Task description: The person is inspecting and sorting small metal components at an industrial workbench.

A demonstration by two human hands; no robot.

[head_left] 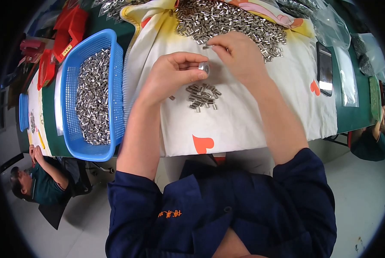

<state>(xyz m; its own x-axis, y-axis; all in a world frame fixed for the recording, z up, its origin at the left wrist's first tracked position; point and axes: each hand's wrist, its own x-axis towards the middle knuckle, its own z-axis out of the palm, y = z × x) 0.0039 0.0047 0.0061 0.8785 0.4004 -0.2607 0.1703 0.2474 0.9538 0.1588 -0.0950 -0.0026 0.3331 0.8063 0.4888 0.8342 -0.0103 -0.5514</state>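
My left hand (175,71) is closed on a short, thick round metal piece (204,68) with a darker centre, gripped between thumb and fingers. Just beyond it, my right hand (239,53) pinches a small silvery metal cylinder (206,46) at the near edge of a big heap of similar cylinders (231,23). Below my hands, a small pile of cylinders (202,96) lies on the white cloth (252,124). One loose cylinder (171,98) rests beside my left wrist.
A blue plastic basket (117,86) full of metal cylinders stands at the left. Red bins (70,30) are at the far left. To the right lie a black phone (324,69) and clear plastic bags (330,26). A person (42,176) sits at left, another (371,144) at right.
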